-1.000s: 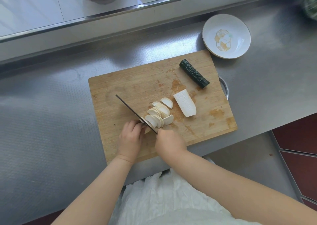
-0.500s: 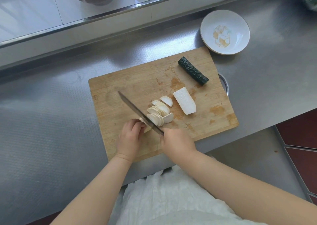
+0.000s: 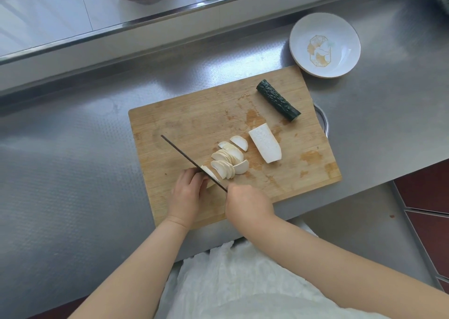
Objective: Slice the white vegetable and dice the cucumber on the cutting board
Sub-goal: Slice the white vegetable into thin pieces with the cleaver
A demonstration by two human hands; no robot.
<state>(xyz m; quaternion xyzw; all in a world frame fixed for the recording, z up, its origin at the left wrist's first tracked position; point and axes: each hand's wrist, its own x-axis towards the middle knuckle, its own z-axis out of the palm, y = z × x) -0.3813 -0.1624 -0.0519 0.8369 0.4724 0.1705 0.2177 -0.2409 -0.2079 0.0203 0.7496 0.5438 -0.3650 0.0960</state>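
White vegetable [image 3: 211, 175], nearly sliced: my left hand [image 3: 188, 192] pinches its last stub beside fallen slices [image 3: 227, 159], my right hand [image 3: 246, 204] grips the knife [image 3: 189, 160]. Second half [image 3: 265, 142] and cucumber [image 3: 277, 102] lie uncut on the cutting board [image 3: 194, 124].

Left hand [image 3: 187, 192] fingers [image 3: 194, 176] curled; right hand [image 3: 247, 206] fisted

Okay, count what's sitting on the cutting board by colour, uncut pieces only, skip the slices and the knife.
White vegetable chunk: 1
Dark green cucumber piece: 1
Total: 2 uncut pieces on the cutting board
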